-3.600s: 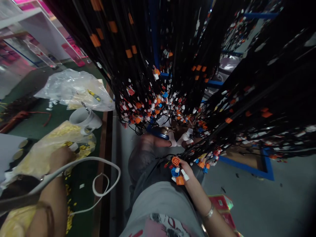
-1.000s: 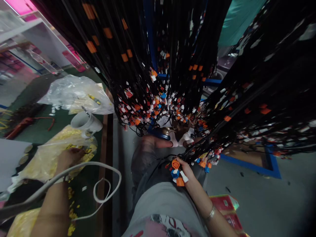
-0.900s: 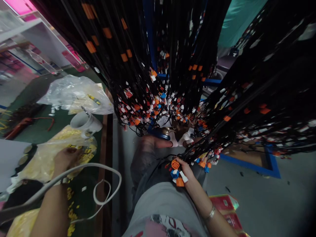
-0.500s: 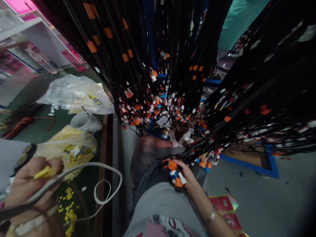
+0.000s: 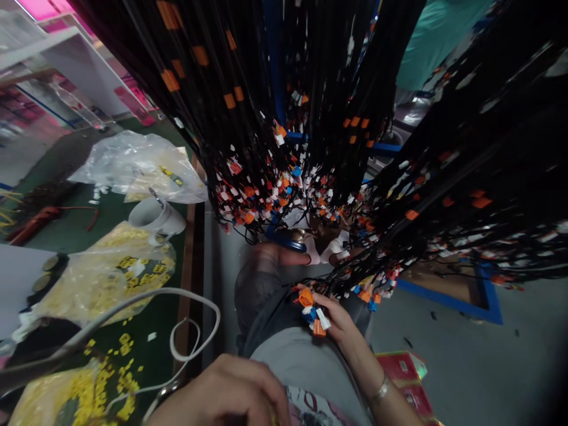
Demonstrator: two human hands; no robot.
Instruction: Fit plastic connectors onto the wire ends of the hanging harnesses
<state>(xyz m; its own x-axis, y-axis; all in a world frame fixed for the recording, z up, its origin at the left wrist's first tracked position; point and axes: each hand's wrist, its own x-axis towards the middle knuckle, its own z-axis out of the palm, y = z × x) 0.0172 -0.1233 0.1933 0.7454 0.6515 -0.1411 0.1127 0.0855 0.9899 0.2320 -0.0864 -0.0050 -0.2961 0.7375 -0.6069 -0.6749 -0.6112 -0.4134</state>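
Observation:
My right hand (image 5: 338, 319) is closed round the end of a wire harness (image 5: 331, 279), in front of my lap. Orange, blue and white connectors (image 5: 320, 326) stick out past its fingers. At the bottom of the view, in front of my shirt, is my left hand (image 5: 226, 390), its fingers curled in a pinch. Just a trace of yellow shows at its fingertips; the rest of that small yellow plastic piece is hidden. The two hands are apart, the left one lower and to the left of the connectors.
Black wire harnesses (image 5: 239, 118) with many connectors hang ahead and to the right on a blue frame (image 5: 490, 296). On the green bench at left are loose yellow pieces (image 5: 126, 378), plastic bags (image 5: 142, 160), a white cup (image 5: 157, 218) and a looping grey cable (image 5: 208, 296).
My left hand has moved from above the bench at left to the bottom middle, taking the yellow piece along. My right hand has stayed nearly in place, the connectors tilting slightly.

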